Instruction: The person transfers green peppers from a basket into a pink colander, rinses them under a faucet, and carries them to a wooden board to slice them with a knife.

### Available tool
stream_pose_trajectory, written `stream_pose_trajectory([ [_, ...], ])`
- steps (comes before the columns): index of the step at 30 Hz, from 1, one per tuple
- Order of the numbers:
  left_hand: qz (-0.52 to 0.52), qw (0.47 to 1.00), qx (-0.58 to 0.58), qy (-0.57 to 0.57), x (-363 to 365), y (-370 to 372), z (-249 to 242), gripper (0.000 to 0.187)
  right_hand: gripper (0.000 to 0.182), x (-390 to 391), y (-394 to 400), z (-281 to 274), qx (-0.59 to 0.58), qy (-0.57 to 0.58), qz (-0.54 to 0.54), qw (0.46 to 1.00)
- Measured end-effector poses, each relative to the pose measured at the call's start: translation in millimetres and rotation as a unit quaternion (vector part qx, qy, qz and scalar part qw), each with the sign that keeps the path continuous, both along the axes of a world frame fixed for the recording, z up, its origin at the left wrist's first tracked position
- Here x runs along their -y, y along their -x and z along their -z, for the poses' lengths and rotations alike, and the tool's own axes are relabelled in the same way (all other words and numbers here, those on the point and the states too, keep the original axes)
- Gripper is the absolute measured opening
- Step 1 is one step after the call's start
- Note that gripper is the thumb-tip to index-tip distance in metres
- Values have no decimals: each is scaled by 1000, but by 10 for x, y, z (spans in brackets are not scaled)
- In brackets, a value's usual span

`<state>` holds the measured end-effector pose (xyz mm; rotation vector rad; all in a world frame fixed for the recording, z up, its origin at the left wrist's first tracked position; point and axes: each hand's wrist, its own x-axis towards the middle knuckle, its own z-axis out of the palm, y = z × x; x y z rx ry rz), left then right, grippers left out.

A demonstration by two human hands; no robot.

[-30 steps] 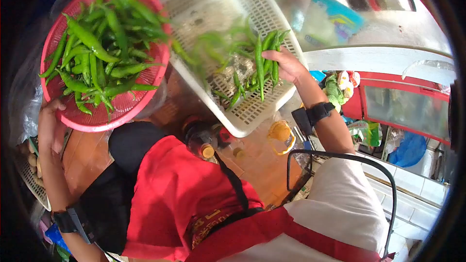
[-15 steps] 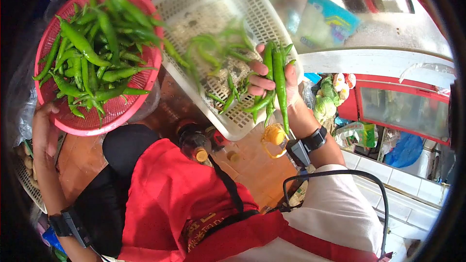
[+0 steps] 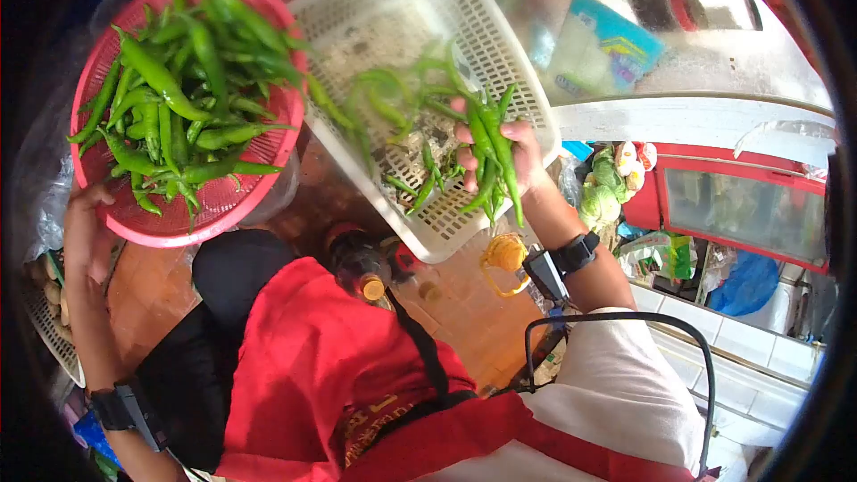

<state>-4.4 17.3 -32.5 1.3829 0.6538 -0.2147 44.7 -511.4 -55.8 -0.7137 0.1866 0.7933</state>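
My left hand (image 3: 87, 225) grips the lower left rim of a round pink plastic basket (image 3: 187, 234), its fingertips partly hidden. Green chili peppers (image 3: 165, 80) are heaped in that basket. Over the right side of a white rectangular basket (image 3: 437, 245), my right hand (image 3: 525, 159) is closed around several long green chili peppers (image 3: 489, 138). Looser green peppers (image 3: 384, 98) lie in the white basket, partly blurred, along with some pale and dark debris (image 3: 357, 45).
Dark bottles (image 3: 357, 263) and a yellow-capped container (image 3: 505, 254) stand on the brown tiled floor below the white basket. To the right are cabbages (image 3: 603, 187), a blue bag (image 3: 745, 278) and a red-framed glass cabinet (image 3: 745, 205). A black cable (image 3: 625, 315) loops near my right arm.
My right hand has shifted slightly down and its fingers have closed further round the peppers, which now sit more bunched. The pink basket has moved slightly right.
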Motion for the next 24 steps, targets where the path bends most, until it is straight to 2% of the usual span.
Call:
stream_pose_trajectory([
  [1, 0, 1000, 2, -2, 12, -2, 5, 57, 66, 27, -19, 36, 2, -2, 0, 1000],
  [3, -19, 999, 37, 12, 65, -4, 4, 54, 59, 72, -75, 117, -52, 193, -23, 980],
  [4, -29, 999, 27, 6, 92, -1, -17, 51, 49, 230, -120, 288, -51, 230, -40, 971],
  [5, -32, 999, 28, 1, 111, -2, -27, 51, 49, 273, -138, 266, -48, 225, -42, 972],
  [7, 14, 1000, 12, 11, 138, -14, -97, 46, 42, 309, -192, 257, -15, 381, -82, 921],
  [8, -14, 1000, -2, 8, 400, -24, -297, 39, 46, 382, -217, 248, 6, 398, -99, 912],
  [9, 11, 1000, -7, -23, 217, -6, -140, 35, 51, 435, -253, 263, 35, 409, -120, 904],
  [10, -21, 1000, -20, 8, 155, -6, -35, 34, 54, 259, -293, 105, 99, 451, -160, 873],
  [11, -16, 997, -7, -79, 252, -18, -165, 34, 57, 151, -332, -90, 172, 487, -193, 834],
  [12, 1, 985, -42, -169, 237, -45, -206, 40, 67, 61, -424, -65, 296, 595, -217, 715],
  [13, -19, 989, 18, -143, 318, -41, -241, 45, 72, 94, -478, -200, 263, 572, -241, 739],
  [14, -7, 995, 20, -101, 265, -44, -176, 52, 71, 102, -553, -178, 355, 556, -224, 717],
  [15, 18, 999, -10, -47, 200, -57, -78, 54, 68, -219, -616, -429, 322, 529, -205, 758],
  [16, -12, 996, 91, -7, 224, -58, 35, 52, 64, -612, -589, -811, 285, 501, -184, 796],
  [17, 7, 997, 71, 2, 169, -67, 88, 52, 58, -976, -542, -1086, 311, 464, -136, 819],
  [18, 6, 998, 58, 1, 238, -65, -59, 53, 59, -1309, -531, -1364, 329, 384, -157, 848],
  [19, -9, 995, 97, 4, 261, -58, -76, 54, 59, -1647, -517, -1471, 424, 397, -146, 801],
  [20, 1, 996, 87, 8, 229, -50, -26, 54, 62, -1960, -524, -1506, 460, 322, -143, 815],
  [21, 11, 997, 77, 11, 197, -45, -6, 55, 63, -2266, -528, -1462, 496, 301, -136, 803],
  [22, 12, 997, 72, 5, 236, -42, -94, 55, 58, -2554, -564, -1349, 561, 309, -141, 755],
  [23, 11, 998, 66, -1, 286, -48, -171, 55, 60, -2855, -591, -1231, 555, 277, -154, 769],
  [24, 3, 998, 64, 6, 295, -47, -169, 54, 62, -3082, -622, -1107, 439, 239, -219, 838],
])
